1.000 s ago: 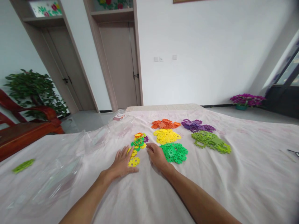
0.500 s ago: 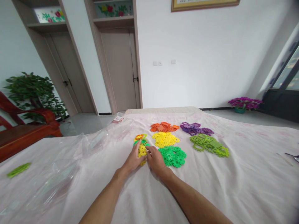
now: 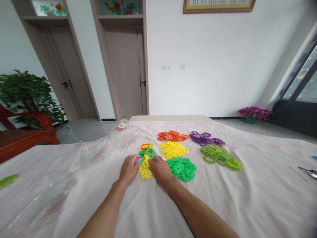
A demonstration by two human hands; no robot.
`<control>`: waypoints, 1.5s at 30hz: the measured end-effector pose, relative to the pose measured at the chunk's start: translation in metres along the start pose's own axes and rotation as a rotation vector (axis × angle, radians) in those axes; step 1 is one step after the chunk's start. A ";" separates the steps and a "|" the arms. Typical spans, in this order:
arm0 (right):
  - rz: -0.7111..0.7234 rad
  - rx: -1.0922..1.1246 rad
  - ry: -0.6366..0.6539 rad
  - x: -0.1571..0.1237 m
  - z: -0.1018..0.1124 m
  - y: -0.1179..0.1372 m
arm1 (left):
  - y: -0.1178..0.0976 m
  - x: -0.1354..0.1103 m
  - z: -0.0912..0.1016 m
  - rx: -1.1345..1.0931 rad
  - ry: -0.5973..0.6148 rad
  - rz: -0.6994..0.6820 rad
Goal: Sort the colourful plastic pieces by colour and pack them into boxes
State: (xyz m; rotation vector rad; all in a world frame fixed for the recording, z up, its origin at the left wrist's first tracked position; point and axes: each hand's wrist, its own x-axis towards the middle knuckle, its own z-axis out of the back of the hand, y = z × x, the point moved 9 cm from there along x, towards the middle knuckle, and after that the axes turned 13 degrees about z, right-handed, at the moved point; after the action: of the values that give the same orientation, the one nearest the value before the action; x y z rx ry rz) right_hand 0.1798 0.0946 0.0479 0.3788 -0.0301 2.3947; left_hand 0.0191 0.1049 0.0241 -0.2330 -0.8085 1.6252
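Note:
A small mixed cluster of notched plastic discs lies on the cloth between my hands, with yellow ones nearest me and green ones behind. At its far end is an orange disc with a yellow centre. My left hand rests just left of the cluster, its fingers bent loosely and apart, with nothing visible in them. From the right, my right hand has its curled fingertips at a yellow disc in the middle of the cluster. Part of that disc is hidden by the fingers.
Right of the cluster lie yellow, bright green, orange, purple and light green disc piles. Clear plastic packaging covers the left side, beside light green pieces. A spoon lies far right.
My left hand has drawn back to the left, off the yellow discs. My right hand stays at the cluster, and more of the yellow discs shows. The view has shifted slightly.

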 end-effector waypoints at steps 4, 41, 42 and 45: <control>0.014 -0.067 0.007 -0.003 0.000 0.004 | -0.003 -0.004 -0.002 0.028 0.012 -0.010; -0.022 -0.004 -0.012 -0.035 0.032 -0.043 | -0.005 -0.003 -0.004 0.055 0.018 -0.007; -0.050 -0.036 -0.012 -0.036 0.033 -0.046 | -0.005 -0.003 -0.004 0.053 0.020 -0.006; -0.118 -0.104 0.011 -0.039 0.035 -0.058 | -0.006 -0.004 -0.004 0.051 0.029 -0.002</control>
State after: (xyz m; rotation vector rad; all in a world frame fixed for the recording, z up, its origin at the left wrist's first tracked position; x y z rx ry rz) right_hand 0.2548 0.1091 0.0662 0.3097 -0.1233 2.2681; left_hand 0.0269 0.1030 0.0244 -0.2191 -0.7435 1.6348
